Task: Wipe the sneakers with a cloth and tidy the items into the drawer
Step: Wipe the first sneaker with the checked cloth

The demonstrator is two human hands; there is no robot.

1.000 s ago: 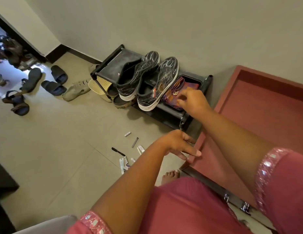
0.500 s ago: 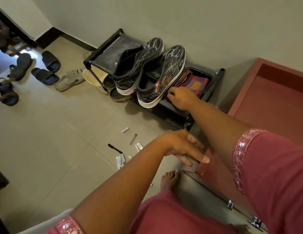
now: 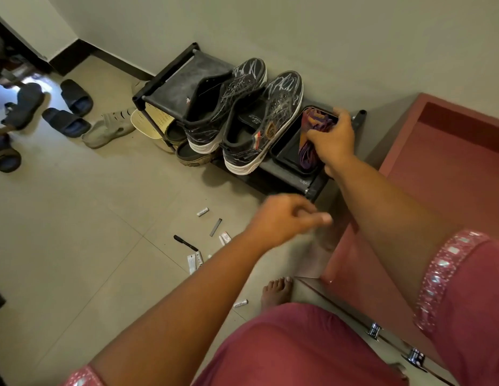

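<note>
Right hand (image 3: 333,140): curled round a bunched purple-and-orange striped cloth (image 3: 312,135), gripping it inside a shallow black plastic tray (image 3: 287,154) on the top shelf of a low black metal shoe rack (image 3: 170,90).
Left hand (image 3: 284,218): hovering above the floor in front of the rack, fingers loosely bent, holding nothing; blurred, so exact finger position hard to tell.
Sneakers: pair of black canvas sneakers with white scribble print and white soles (image 3: 242,115), side by side on the rack, just beside the tray, not yet wiped.
Drawer: open reddish-brown wooden drawer (image 3: 437,168) at right, bare inside where visible.
Floor items: black marker pen (image 3: 185,242), slim grey stick (image 3: 215,227), several small white tubes and packets (image 3: 202,212) scattered on the beige tiles near a bare foot (image 3: 276,291).
Stage: likely lifting the cloth out to begin wiping.
Risks: cloth snagging the tray's rim and dragging the light tray off the shelf; bare foot stepping on or kicking the loose marker and tubes; near sneaker knocked off the edge by a careless swipe.
</note>
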